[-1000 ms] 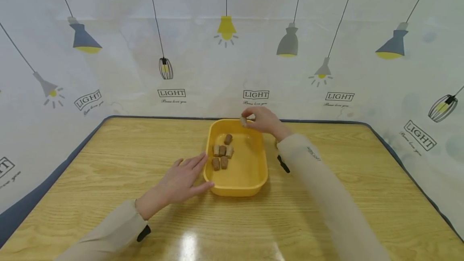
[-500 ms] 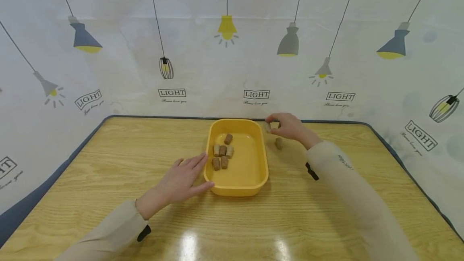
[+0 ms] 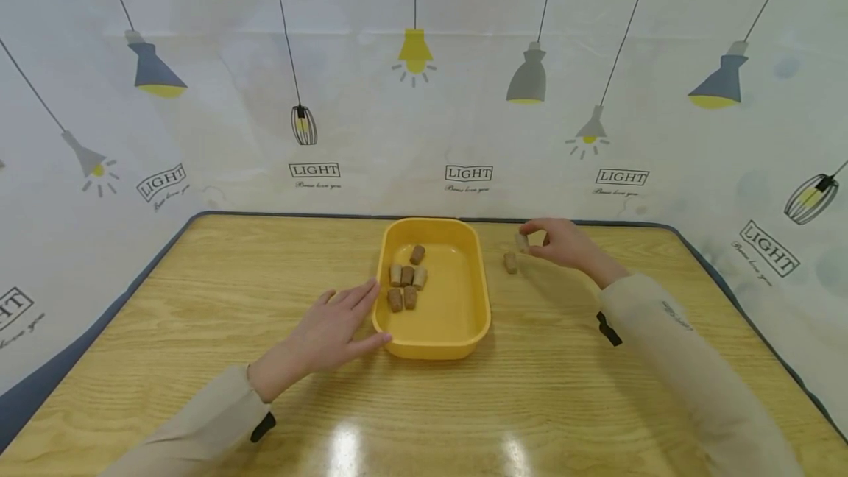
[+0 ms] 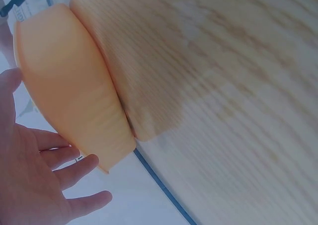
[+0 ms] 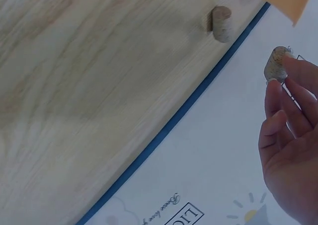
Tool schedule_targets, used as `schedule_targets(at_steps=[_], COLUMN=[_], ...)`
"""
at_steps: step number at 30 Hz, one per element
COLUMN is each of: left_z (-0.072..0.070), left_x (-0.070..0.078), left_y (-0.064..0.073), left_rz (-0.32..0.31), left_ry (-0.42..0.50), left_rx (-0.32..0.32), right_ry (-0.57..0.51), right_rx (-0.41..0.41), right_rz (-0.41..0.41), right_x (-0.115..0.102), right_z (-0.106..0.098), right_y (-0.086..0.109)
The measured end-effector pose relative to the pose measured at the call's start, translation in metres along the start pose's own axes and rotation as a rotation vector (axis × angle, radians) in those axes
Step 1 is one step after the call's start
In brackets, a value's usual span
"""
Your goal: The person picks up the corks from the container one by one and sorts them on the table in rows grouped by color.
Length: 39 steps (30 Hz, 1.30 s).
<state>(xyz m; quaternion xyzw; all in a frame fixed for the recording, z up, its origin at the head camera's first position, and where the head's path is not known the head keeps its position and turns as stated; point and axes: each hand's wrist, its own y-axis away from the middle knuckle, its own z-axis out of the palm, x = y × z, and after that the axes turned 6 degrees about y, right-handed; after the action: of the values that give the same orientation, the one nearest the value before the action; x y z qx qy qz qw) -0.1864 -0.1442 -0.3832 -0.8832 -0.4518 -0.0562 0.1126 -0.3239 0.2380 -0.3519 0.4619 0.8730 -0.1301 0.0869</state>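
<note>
My right hand [image 3: 566, 244] pinches a pale cork stopper [image 5: 276, 64] between thumb and fingertips, to the right of the yellow plastic tub [image 3: 457, 348]. Just left of and below that hand, another cork stopper [image 3: 510, 263] lies on the table. On the tub's left side rests my left hand [image 3: 331, 330], its fingers straight and spread along the rim. The left wrist view shows that hand [image 4: 42, 170] with fingertips at the tub's wall [image 4: 69, 81]. Several brown and tan corks [image 3: 407, 276] are grouped inside the tub, toward its left side.
The wooden table [image 3: 232, 278] ends at a dark blue edge strip [image 5: 174, 116]. Behind it stands a white wall covering [image 3: 371, 116] printed with hanging lamps. Black straps [image 3: 609, 330] show at the sleeves.
My right hand has moved from over the tub's far right rim out to the right, carrying the pale cork. The cork on the table has come into view. My left hand stays put.
</note>
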Motion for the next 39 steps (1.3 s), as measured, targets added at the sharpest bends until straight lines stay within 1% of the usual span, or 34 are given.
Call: schedule_targets(at_steps=[4,8,12,15,17,22,26,32,39], left_z=[0.000,0.000,0.001,0.001,0.001,0.002,0.001,0.001,0.001], left_x=[0.000,0.000,-0.001,-0.001,-0.001,-0.001,-0.001,-0.001,0.000], left_y=[0.000,0.000,0.000,0.000,0.000,0.000,0.000,0.001,0.001], left_rz=[-0.001,-0.003,-0.004,-0.005,-0.005,-0.005,0.001,0.013,0.011], left_ry=[0.000,0.001,-0.001,-0.003,-0.004,-0.007,-0.009,-0.013,-0.011], left_rx=[-0.002,-0.005,-0.007,-0.007,-0.006,-0.008,0.003,0.017,0.012], right_ry=[0.002,0.001,-0.022,-0.042,-0.055,-0.075,-0.086,-0.113,-0.113], right_rx=[0.021,0.030,0.052,0.054,0.051,0.058,0.061,0.037,0.039], right_rz=[-0.001,0.018,0.023,0.044,0.065,0.083,0.104,0.148,0.155], right_x=[0.009,0.018,0.024,0.028,0.029,0.032,0.033,0.032,0.035], right_z=[0.002,0.006,0.012,0.018,0.023,0.033,0.038,0.043,0.047], right_y=[0.008,0.014,0.019,0.021,0.022,0.024,0.024,0.024,0.022])
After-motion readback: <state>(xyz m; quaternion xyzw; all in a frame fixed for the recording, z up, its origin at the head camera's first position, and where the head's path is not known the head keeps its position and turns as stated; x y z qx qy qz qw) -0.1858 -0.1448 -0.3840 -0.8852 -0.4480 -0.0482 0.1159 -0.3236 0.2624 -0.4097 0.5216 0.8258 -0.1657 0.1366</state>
